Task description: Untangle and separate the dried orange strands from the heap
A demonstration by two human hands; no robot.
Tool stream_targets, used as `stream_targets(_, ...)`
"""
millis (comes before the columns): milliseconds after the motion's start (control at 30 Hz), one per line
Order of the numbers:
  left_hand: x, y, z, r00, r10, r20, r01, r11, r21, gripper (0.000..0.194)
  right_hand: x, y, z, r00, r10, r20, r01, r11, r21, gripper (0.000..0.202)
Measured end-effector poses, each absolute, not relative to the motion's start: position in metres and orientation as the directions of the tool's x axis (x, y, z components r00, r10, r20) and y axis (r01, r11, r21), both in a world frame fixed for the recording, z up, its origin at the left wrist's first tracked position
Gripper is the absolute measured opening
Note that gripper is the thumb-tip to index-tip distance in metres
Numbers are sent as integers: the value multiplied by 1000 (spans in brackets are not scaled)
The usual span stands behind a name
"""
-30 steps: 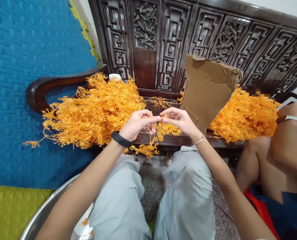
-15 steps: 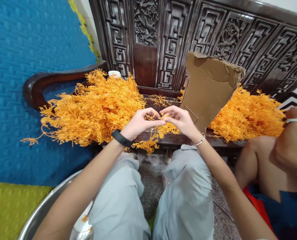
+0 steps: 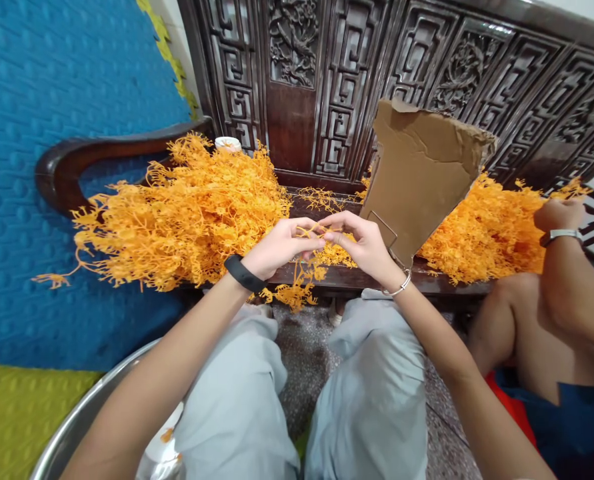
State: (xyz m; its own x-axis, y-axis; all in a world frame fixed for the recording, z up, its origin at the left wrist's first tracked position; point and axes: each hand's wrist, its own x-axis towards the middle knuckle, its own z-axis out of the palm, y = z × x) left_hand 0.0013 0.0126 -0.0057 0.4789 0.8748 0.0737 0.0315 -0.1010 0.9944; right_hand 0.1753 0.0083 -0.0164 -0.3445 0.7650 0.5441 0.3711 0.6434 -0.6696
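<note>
Close in front of me, over the bench edge, my left hand (image 3: 280, 245) pinches a thin, branched orange plastic strand (image 3: 304, 233). My right hand (image 3: 361, 241) meets it from the other side, thumb and fingertips closed on the same strand. The fingertips of both hands nearly touch and partly cover the piece. Below them a cluster of orange plastic branches (image 3: 297, 295) hangs over the front edge; whether it joins the held strand I cannot tell. Beside my left hand rises a large tangled orange pile (image 3: 197, 213).
An upright cardboard piece (image 3: 421, 167) stands on the dark wooden bench (image 3: 347, 279), right of my hands. Beyond it lies a second orange pile (image 3: 487, 230), where a co-worker's hand (image 3: 559, 215) holds an orange piece. A metal basin (image 3: 94, 393) sits at lower left.
My hands stay nearly in place, with the fingertips shifted slightly closer around the strand. At right, the co-worker's hand has moved left and come fully into view.
</note>
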Motion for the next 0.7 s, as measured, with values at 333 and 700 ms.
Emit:
stream_targets(333,16,16,-8,366,919,148,79,-189,979,14,177,13,-23,-230,838,495,415,544,-729,22)
stream_targets(700,20,9,-2,289,909,301,81,-336,938,16,172,10,-26,-143,865,482,278,502,-819,20)
